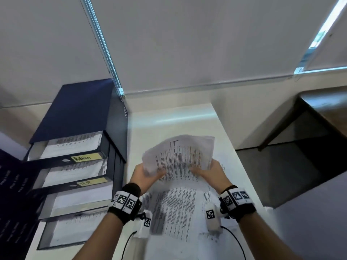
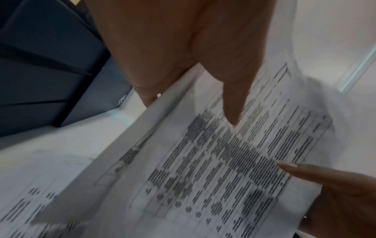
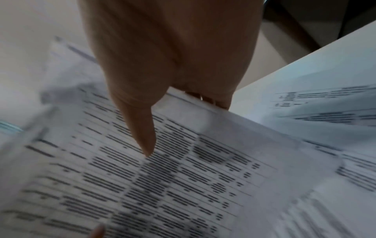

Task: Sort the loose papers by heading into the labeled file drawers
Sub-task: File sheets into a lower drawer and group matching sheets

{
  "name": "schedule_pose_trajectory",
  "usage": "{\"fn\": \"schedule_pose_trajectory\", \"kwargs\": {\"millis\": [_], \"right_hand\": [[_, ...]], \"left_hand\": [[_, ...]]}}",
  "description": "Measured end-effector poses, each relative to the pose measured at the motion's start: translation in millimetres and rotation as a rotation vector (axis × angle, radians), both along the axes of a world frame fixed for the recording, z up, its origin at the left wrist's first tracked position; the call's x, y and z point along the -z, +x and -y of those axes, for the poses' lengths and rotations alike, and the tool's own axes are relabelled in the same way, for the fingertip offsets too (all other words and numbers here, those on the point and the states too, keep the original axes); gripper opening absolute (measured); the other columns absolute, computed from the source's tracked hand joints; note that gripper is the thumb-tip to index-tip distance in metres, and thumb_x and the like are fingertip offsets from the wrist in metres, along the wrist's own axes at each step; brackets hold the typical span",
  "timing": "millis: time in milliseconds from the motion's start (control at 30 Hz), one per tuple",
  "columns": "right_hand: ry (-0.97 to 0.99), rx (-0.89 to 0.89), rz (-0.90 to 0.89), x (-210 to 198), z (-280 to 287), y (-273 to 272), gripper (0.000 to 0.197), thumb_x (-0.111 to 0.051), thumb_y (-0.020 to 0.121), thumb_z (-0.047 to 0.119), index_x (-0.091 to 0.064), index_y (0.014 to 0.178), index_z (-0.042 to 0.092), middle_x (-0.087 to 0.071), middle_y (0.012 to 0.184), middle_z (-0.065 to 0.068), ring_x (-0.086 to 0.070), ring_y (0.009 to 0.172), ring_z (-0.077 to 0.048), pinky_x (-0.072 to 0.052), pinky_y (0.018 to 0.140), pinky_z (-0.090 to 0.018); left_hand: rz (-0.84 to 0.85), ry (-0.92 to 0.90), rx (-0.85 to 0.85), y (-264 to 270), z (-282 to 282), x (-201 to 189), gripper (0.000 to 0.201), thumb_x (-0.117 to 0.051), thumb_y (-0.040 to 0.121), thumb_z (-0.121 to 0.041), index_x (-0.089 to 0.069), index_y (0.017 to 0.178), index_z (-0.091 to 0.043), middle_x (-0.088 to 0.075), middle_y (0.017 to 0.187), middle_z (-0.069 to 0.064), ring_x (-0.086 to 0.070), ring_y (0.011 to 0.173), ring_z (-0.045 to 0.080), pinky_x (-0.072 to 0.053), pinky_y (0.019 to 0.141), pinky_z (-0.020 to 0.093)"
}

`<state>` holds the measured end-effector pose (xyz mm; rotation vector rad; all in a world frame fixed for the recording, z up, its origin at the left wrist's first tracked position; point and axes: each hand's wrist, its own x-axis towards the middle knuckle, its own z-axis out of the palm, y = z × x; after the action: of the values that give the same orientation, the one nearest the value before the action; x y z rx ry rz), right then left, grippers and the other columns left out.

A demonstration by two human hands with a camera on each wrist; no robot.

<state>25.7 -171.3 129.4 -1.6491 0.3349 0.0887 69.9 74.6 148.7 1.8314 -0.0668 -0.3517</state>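
White printed sheet (image 1: 178,156) headed "IT" is held above the middle of the tabletop (image 1: 187,117), its heading end toward the far edge and its long axis running near to far. The left hand (image 1: 145,174) and right hand (image 1: 210,170) each pinch a near corner, thumb on top. More loose papers (image 1: 174,209) lie beneath. Dark file drawers (image 1: 75,166), labelled Admin and HR, stand along the left edge.

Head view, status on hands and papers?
Left hand and right hand both grip the sheet headed IT. More loose papers on the table. Admin drawer, HR drawer labels readable; no IT label visible.
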Motion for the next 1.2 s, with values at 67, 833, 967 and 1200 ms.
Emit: {"fn": "schedule_pose_trajectory", "kwargs": {"millis": [67, 833, 967, 1200], "right_hand": [[-0.03, 0.049, -0.042, 13, -5, -4, 0.046, -0.084, 0.074, 0.032, -0.068, 0.102, -0.001, -0.072, 0.099, -0.022, -0.068, 0.097, -0.04, -0.055, 0.087, -0.055], [-0.104, -0.295, 0.182, -70, -114, -4, 0.057, -0.071, 0.089, 0.037, -0.046, 0.139, 0.026, -0.063, 0.13, 0.008, -0.063, 0.116, -0.011, -0.053, 0.095, -0.04], [-0.055, -0.34, 0.156, -72, -187, -21, 0.07, -0.059, 0.097, 0.031, -0.017, 0.153, 0.036, -0.032, 0.152, 0.019, -0.037, 0.136, -0.002, -0.032, 0.114, -0.035], [-0.05, -0.578, -0.086, -40, -278, -44, 0.053, -0.053, 0.098, 0.001, -0.048, 0.139, 0.033, -0.044, 0.146, 0.015, -0.047, 0.129, -0.003, -0.04, 0.084, 0.002]], "left_hand": [[-0.023, 0.004, -0.08, -7, 2, 4, 0.029, -0.082, 0.077, -0.026, -0.057, 0.069, -0.014, -0.063, 0.055, -0.003, -0.061, 0.047, 0.006, -0.053, 0.047, 0.025], [0.2, -0.112, -0.257, -27, -124, -71, 0.028, -0.052, 0.099, -0.031, -0.057, 0.124, -0.019, -0.068, 0.11, -0.008, -0.065, 0.099, 0.006, -0.057, 0.078, 0.022], [0.111, -0.093, -0.33, -29, -201, -55, 0.032, -0.051, 0.098, -0.033, -0.053, 0.13, -0.028, -0.068, 0.121, -0.007, -0.066, 0.109, 0.013, -0.054, 0.094, 0.043], [-0.12, 0.177, -0.215, -64, -324, -22, 0.068, -0.047, 0.088, -0.001, -0.033, 0.145, -0.038, -0.059, 0.122, 0.014, -0.065, 0.059, 0.015, -0.055, 0.053, 0.031]]}}
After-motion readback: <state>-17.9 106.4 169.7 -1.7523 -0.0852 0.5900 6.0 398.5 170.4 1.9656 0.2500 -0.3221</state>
